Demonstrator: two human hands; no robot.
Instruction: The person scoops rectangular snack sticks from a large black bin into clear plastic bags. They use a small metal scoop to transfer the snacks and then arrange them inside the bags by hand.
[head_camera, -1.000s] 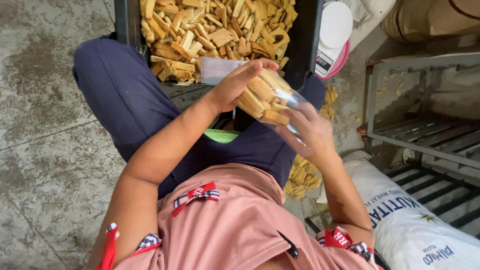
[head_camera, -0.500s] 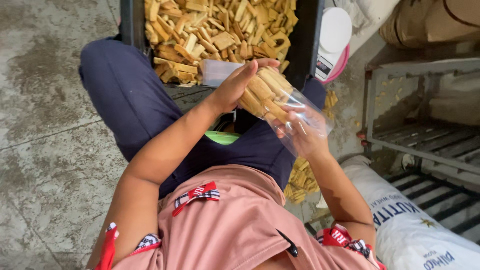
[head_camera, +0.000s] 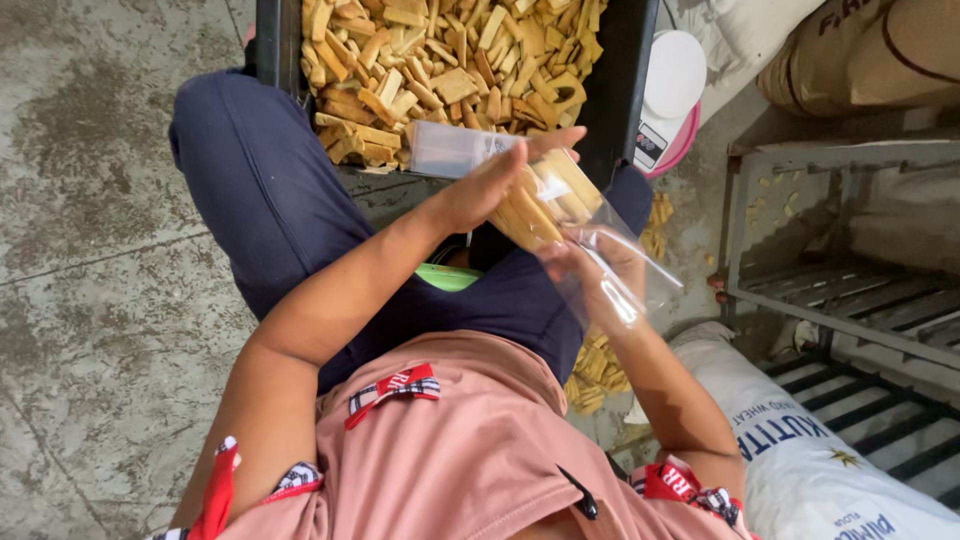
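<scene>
My left hand (head_camera: 492, 178) grips a bundle of long tan biscuit sticks (head_camera: 545, 200) above my lap. My right hand (head_camera: 600, 268) holds a clear plastic bag (head_camera: 625, 272) by its lower part, partly hidden behind the film. The sticks' lower ends sit inside the bag's mouth. A black crate (head_camera: 628, 70) heaped with more tan biscuit pieces (head_camera: 440, 60) stands just beyond my knees. A stack of clear bags (head_camera: 450, 148) rests on the crate's near edge, close to my left hand.
A white and pink kitchen scale (head_camera: 668, 90) stands right of the crate. A grey metal rack (head_camera: 850, 290) and a white printed sack (head_camera: 830, 460) are on the right. Filled biscuit packs (head_camera: 598, 370) lie on the concrete floor (head_camera: 90, 230) by my right leg.
The bag has slid down off the biscuit bundle toward my right, now hanging lower in my right hand. My left hand keeps its hold on the sticks.
</scene>
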